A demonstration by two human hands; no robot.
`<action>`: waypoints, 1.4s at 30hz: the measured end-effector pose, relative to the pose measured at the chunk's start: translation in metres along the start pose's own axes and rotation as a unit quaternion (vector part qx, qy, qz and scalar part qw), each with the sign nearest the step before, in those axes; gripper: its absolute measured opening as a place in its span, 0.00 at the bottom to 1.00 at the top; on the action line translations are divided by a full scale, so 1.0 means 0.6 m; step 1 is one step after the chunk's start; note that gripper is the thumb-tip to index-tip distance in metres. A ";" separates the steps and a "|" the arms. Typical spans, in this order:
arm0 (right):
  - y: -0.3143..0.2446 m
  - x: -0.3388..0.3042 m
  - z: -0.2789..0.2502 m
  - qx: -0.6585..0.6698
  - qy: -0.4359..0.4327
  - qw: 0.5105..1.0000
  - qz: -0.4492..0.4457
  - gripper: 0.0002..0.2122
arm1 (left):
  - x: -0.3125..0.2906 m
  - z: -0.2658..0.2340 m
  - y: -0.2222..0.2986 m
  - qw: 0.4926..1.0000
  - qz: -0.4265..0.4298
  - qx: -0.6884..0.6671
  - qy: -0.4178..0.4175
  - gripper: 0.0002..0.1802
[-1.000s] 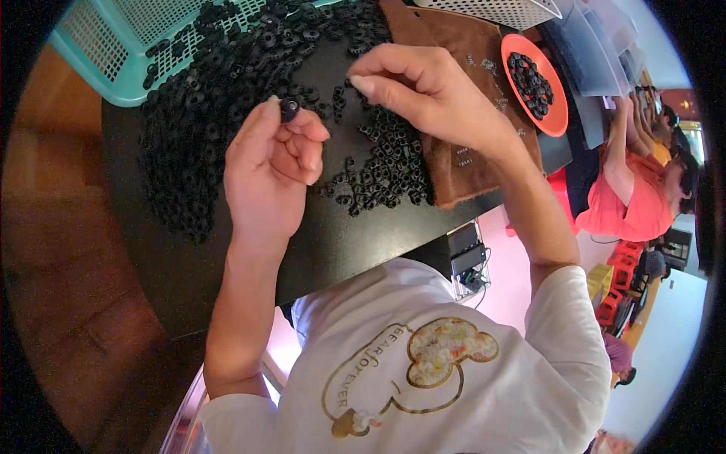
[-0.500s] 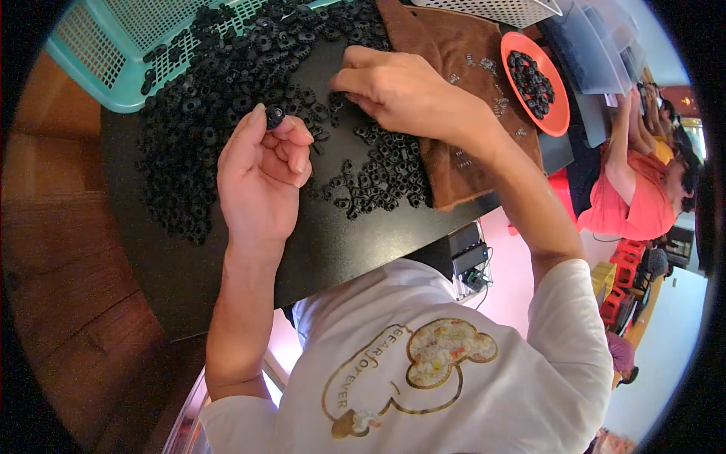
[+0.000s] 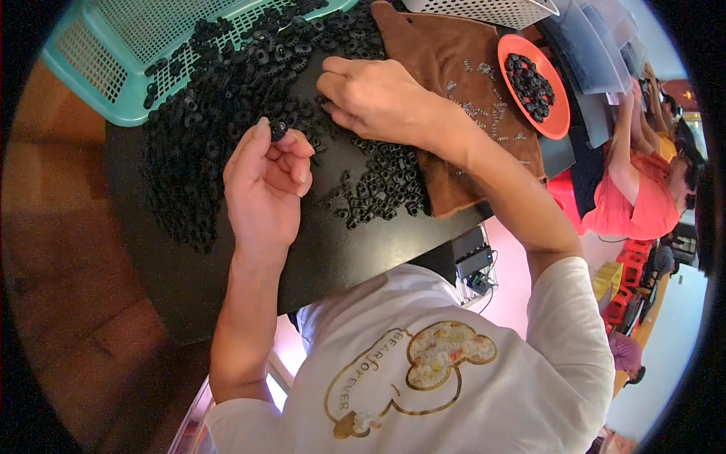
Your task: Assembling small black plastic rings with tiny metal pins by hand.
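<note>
Pinched between the thumb and fingers of my left hand (image 3: 262, 193) is a small round black plastic part (image 3: 279, 130) with a hole in its top. To its right, my right hand (image 3: 378, 100) hovers palm-down over the table, fingers curled together; whatever they hold is hidden. A large pile of black plastic parts (image 3: 181, 174) spreads beside and beyond my left hand. Smaller black pieces (image 3: 389, 178) lie in a loose heap just below my right hand. Right of that heap, a brown cloth (image 3: 446, 181) carries scattered small metal springs (image 3: 476, 112).
A teal mesh basket (image 3: 130, 106) stands at the far left, with black parts against it. An orange plate (image 3: 560, 121) of black parts sits at the right, near clear plastic bins (image 3: 594, 57). A white perforated basket (image 3: 484, 7) is at the back. Other people sit further right.
My right hand has shifted a little left, closer to my left hand. My left hand still pinches the round black part. The whole view has dropped slightly.
</note>
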State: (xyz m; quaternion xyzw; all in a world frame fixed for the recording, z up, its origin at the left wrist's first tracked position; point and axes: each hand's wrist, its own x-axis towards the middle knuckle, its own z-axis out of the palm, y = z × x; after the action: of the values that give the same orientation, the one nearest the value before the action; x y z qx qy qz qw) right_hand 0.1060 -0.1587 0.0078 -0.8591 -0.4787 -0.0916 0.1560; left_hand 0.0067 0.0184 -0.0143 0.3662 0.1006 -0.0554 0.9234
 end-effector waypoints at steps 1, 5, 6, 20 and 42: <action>-0.004 -0.003 -0.004 0.000 0.003 1.000 0.002 0.06 | -0.001 0.000 0.001 1.000 0.004 0.003 0.004 0.17; -0.020 -0.015 -0.026 0.059 0.012 0.998 0.000 0.07 | -0.003 0.010 0.001 0.999 0.010 0.030 0.004 0.17; -0.026 -0.017 -0.030 0.075 0.008 0.997 -0.006 0.07 | -0.005 0.014 0.001 0.999 0.008 0.037 0.006 0.16; -0.060 -0.025 -0.074 0.180 -0.070 0.980 0.051 0.06 | -0.026 0.044 0.006 0.997 0.000 0.080 0.002 0.16; -0.039 -0.045 -0.059 0.523 0.065 0.825 0.203 0.04 | 0.011 0.015 -0.015 0.994 -0.052 0.032 -0.087 0.14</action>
State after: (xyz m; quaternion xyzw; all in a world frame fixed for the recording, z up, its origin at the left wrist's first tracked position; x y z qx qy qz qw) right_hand 0.0712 -0.1812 0.0367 -0.7183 -0.2586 0.1511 0.6279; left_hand 0.0127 0.0053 -0.0156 0.3834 0.0374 -0.1384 0.9124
